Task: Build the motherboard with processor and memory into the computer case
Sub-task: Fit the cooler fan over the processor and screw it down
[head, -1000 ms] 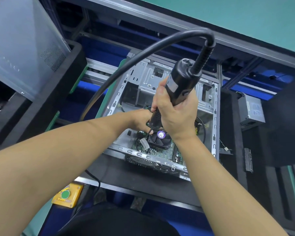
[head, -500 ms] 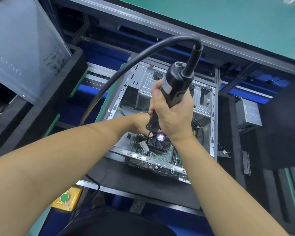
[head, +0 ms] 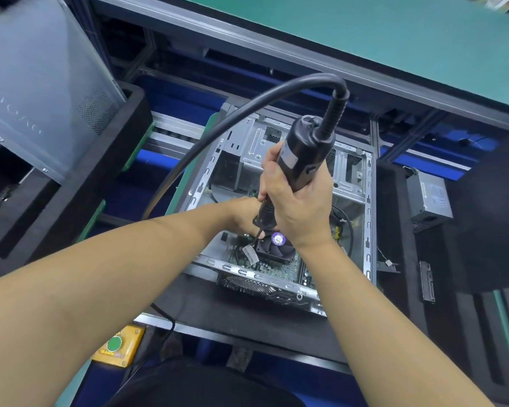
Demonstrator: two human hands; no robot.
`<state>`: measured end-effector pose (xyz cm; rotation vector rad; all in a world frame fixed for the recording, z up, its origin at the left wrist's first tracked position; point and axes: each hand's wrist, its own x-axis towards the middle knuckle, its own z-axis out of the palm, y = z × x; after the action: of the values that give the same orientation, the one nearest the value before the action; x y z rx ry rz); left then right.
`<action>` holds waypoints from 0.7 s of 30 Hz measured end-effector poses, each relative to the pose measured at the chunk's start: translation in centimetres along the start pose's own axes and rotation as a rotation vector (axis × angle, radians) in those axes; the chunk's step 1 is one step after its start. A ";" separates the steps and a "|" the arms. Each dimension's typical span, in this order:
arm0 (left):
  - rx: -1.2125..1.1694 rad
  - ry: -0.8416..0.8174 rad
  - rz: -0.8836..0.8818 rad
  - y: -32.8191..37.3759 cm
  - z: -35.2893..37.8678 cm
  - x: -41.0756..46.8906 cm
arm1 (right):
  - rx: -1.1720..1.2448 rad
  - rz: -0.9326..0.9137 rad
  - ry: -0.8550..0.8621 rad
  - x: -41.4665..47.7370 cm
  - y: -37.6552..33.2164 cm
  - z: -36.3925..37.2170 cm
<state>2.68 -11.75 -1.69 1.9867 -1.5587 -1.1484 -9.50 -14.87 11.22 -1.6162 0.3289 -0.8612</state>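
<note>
Black screwdriver (head: 303, 160) clamped in right hand (head: 300, 210) grip, bit over mobo (head: 285, 270) (left hand (head: 241, 214) grip: can't tell).

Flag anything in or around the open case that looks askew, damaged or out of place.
Nothing stands out. The case lies flat on its black pad, the motherboard sits inside with its fan, and the right hand holds the screwdriver over it. The left hand is partly hidden.
</note>
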 end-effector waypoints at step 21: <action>0.037 0.342 -0.156 0.3 -0.8 -2.2 | 0.100 -0.224 0.165 2.5 -5.2 -3.2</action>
<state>3.01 -9.98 -0.14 2.2211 -1.2790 -0.7816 -11.27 -17.50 16.97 -1.5113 0.2185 -1.1675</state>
